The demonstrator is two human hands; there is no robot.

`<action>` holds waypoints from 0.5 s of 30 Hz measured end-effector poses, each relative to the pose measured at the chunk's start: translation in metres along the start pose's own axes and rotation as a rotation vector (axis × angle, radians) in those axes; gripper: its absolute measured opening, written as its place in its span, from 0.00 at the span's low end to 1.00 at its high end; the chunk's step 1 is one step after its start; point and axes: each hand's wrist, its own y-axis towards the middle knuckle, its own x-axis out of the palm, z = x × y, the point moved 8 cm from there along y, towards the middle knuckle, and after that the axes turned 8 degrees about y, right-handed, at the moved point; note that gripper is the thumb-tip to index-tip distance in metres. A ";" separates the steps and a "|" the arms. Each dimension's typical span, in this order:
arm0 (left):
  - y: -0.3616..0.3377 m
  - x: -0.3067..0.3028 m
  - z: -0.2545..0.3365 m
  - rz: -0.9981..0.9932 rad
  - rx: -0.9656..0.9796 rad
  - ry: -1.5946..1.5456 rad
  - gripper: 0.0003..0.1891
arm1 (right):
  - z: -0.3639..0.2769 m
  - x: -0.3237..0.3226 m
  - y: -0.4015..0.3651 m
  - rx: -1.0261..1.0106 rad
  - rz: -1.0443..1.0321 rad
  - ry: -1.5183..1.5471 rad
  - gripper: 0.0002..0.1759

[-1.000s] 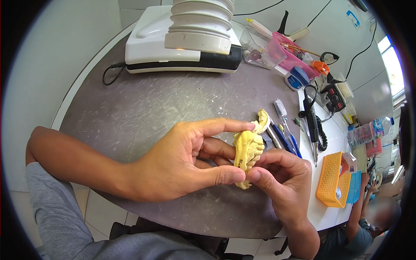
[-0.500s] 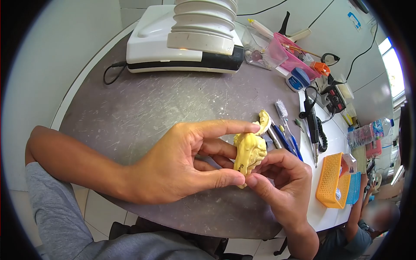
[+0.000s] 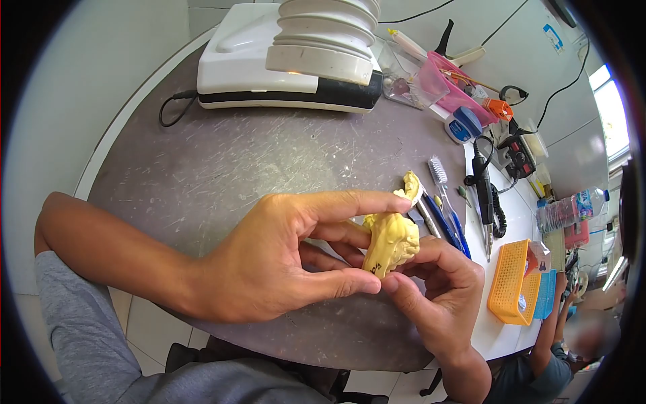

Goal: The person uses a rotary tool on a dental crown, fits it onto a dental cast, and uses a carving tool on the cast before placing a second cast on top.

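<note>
A yellow, irregularly shaped cast (image 3: 389,244) with dark handwriting near its lower end is held above the grey table. My left hand (image 3: 282,252) grips it from the left, index finger along the top and thumb at the bottom. On its right side my right hand (image 3: 441,286) pinches it near the lower end, thumb and curled fingers around its edge. A second, smaller yellow piece (image 3: 410,186) shows just beyond my left index fingertip; whether it rests on the table cannot be made out.
A white machine (image 3: 242,60) sits at the back beneath a ribbed hose (image 3: 326,34). Brushes and pens (image 3: 441,202), a blue-lidded jar (image 3: 462,125), a pink basket (image 3: 454,77), a handpiece (image 3: 482,188) and an orange basket (image 3: 509,283) are to the right. Another person (image 3: 538,374) is at lower right.
The yellow cast has turned slightly between my fingers, showing more of its smooth side. Both hands keep their hold; the view has shifted a little.
</note>
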 end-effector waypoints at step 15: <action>-0.001 0.000 0.002 0.001 0.002 0.033 0.38 | -0.001 0.000 -0.001 -0.005 0.005 0.013 0.12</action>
